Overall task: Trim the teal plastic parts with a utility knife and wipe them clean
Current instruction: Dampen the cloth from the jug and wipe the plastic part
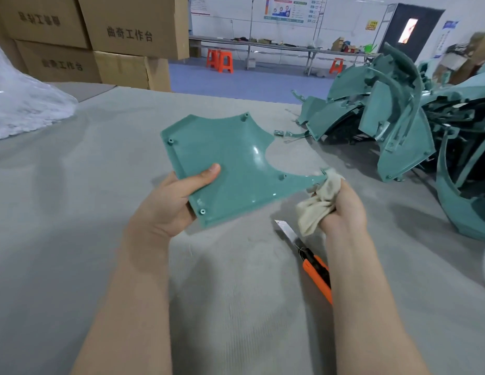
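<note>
Wiping a teal part over the desk.
My left hand grips the teal part; my right hand pinches a cloth against its tip.

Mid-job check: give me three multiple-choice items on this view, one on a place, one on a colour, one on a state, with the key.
1. The knife is:
A) in the left hand
B) on the table by the right forearm
C) in the right hand

2. Its handle is mostly:
A) orange
B) yellow
C) blue

3. The right hand:
A) hangs empty
B) grips the cloth at the part tip
C) rests flat on the table

Key:
1 B, it lies on the table and neither hand holds it.
2 A, orange shows behind the blade.
3 B, its fingers curl round the cloth while the left hand holds the part.
</note>
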### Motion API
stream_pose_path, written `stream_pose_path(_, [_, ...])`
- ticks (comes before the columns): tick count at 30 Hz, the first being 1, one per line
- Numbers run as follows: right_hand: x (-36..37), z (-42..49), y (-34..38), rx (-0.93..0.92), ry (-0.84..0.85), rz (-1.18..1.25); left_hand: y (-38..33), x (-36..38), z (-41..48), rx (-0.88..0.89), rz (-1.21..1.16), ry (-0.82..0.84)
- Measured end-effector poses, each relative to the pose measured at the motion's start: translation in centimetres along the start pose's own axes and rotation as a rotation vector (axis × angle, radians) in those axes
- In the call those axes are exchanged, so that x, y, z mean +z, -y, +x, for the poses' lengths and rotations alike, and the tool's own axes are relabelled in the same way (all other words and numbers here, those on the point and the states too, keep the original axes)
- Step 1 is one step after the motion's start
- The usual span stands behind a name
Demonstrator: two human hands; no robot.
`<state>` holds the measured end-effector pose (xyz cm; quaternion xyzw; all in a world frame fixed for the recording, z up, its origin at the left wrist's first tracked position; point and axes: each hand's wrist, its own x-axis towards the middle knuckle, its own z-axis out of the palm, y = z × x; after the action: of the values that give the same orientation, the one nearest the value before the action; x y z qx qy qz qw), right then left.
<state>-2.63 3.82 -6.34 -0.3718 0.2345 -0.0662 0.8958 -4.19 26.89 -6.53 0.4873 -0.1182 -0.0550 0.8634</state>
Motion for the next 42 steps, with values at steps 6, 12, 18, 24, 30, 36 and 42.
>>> stream_pose_path(6, [2.2,-1.5,-1.6,0.037,0.186,-0.019,0.8,0.7,0.9,0.119,-0.034,-0.155])
stream_pose_path(12, [3.8,-3.0,-4.5,-0.118,0.333,-0.325,1.6,1.5,1.2,0.162,0.091,-0.125])
stream_pose_path(18, [2.9,-2.3,-2.5,-0.055,0.132,-0.14,1.3,0.6,0.8,0.054,0.112,-0.012])
stream_pose_path(24, [1.3,-1.8,-0.6,0.023,0.081,0.001,0.7,0.2,0.2,-0.003,0.074,0.051])
stream_pose_path(30, [1.2,-0.9,-2.0,-0.01,0.099,-0.151,1.2,1.1,1.7,0.102,-0.189,-0.342])
stream_pose_path(36, [1.9,-1.2,-2.9,0.034,0.031,0.315,3.1,3.8,1.6,0.124,-0.471,-0.345])
stream_pose_path(42, [2.0,-1.9,-3.1,0.089,0.057,0.417,2.8,3.6,1.4,0.156,-0.722,-0.335])
